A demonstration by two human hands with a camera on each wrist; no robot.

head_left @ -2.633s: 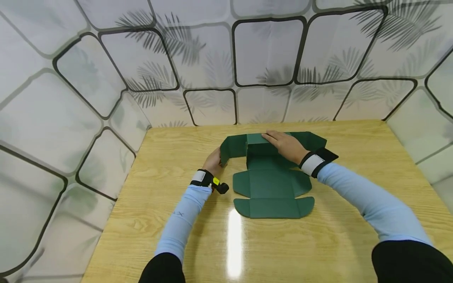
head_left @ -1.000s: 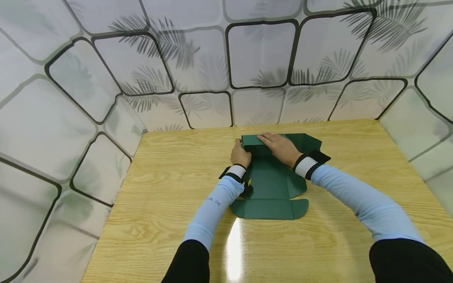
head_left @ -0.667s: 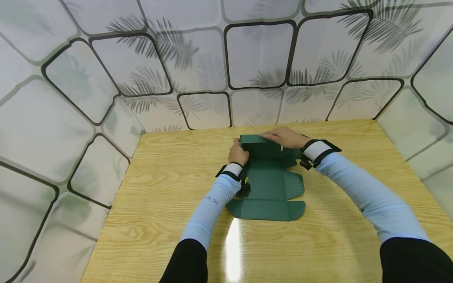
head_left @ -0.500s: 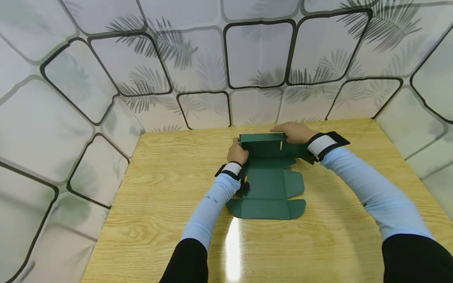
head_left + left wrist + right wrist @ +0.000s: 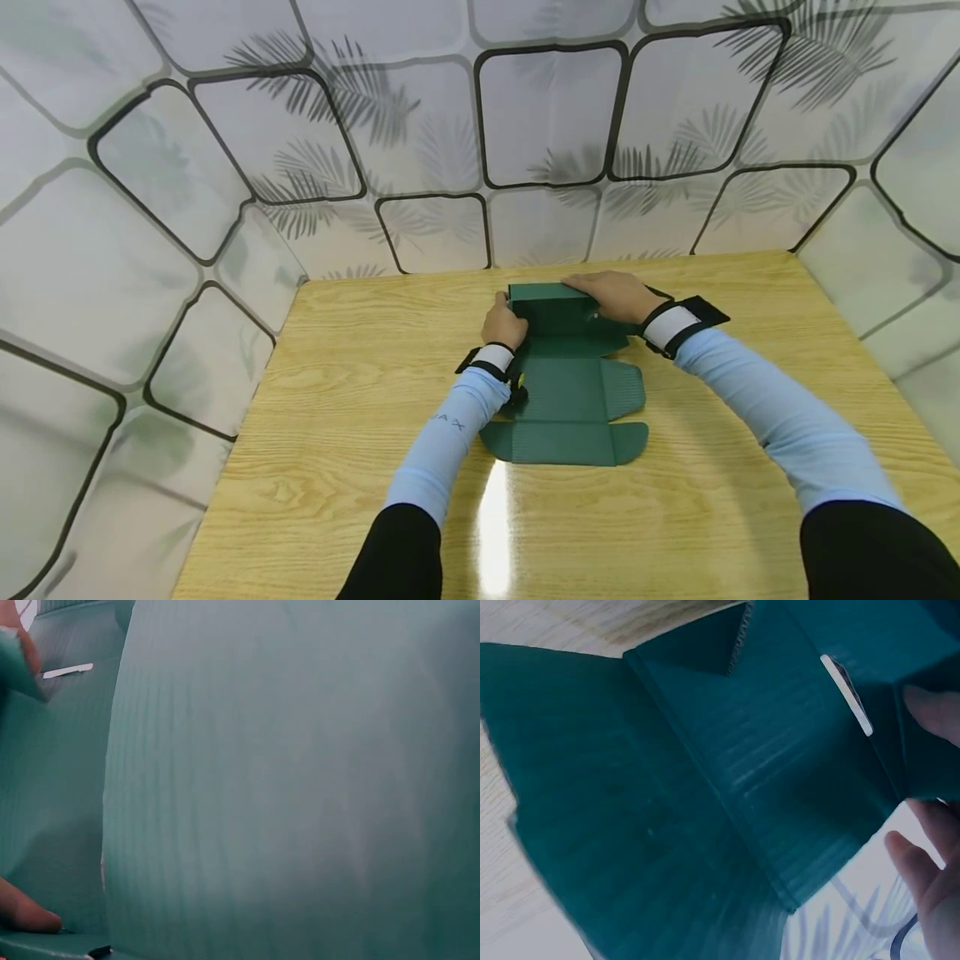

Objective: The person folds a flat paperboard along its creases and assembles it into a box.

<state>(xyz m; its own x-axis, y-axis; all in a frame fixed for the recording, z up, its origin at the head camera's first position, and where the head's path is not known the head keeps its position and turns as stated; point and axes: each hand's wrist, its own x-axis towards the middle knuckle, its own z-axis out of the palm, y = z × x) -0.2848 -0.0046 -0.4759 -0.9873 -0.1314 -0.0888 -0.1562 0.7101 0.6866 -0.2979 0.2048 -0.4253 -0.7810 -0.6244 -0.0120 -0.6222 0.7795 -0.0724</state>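
The left grip [image 5: 505, 323] grasped the green box [image 5: 562, 387] by the left end of its raised wall [image 5: 551, 315], and the right grip [image 5: 611, 296] pinched the other end. On the near side of both grips, the other panels [image 5: 562, 442] lay flat on the counter [image 5: 360, 400]. The right wrist view showed a pale slot [image 5: 846, 694] beside the right thumb [image 5: 934, 712], mostly hidden in the head view.

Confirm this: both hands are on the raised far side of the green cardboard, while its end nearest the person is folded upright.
Not quite: the near end lies flat on the table, as the head view shows. The left hand and right hand are indeed on the raised far side of the green cardboard.
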